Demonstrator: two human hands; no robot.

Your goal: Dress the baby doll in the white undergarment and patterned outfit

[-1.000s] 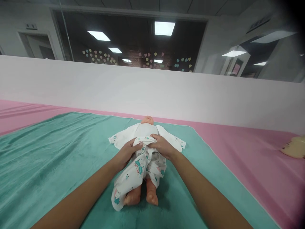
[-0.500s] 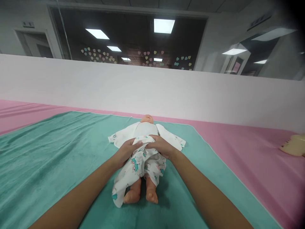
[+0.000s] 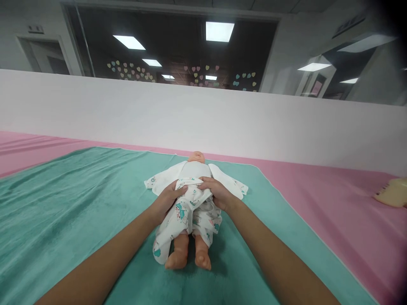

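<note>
A soft white cloth garment (image 3: 181,214) with small teal and pink prints lies gathered over the middle and upper legs of a peach-toned baby doll (image 3: 196,157), which is on its back with its bare feet toward the camera. The person's left hand (image 3: 164,203) and right hand (image 3: 218,193) hold the garment's upper edge at either side of the doll's waist, thumb over the cloth on the left; the fingers tucked beneath are hidden. The two-sided hold appears meant to keep that edge level and spread across the body, while the doll's position, feet nearest, seems chosen to put its waist within easy reach of both arms. The garment sits between the hands and touches both, most of it hanging on the near side of the fingers, with one loose panel lying beside the foot at left. Beyond the hands, a white long-sleeved top (image 3: 168,176) with printed cuffs fans out on both sides of the doll's chest. All rest on a teal plush blanket (image 3: 95,203) over a pink sheet (image 3: 321,197), where a pale yellow object (image 3: 393,193) shows at far right. A plain white partition (image 3: 203,116) rises behind.
</note>
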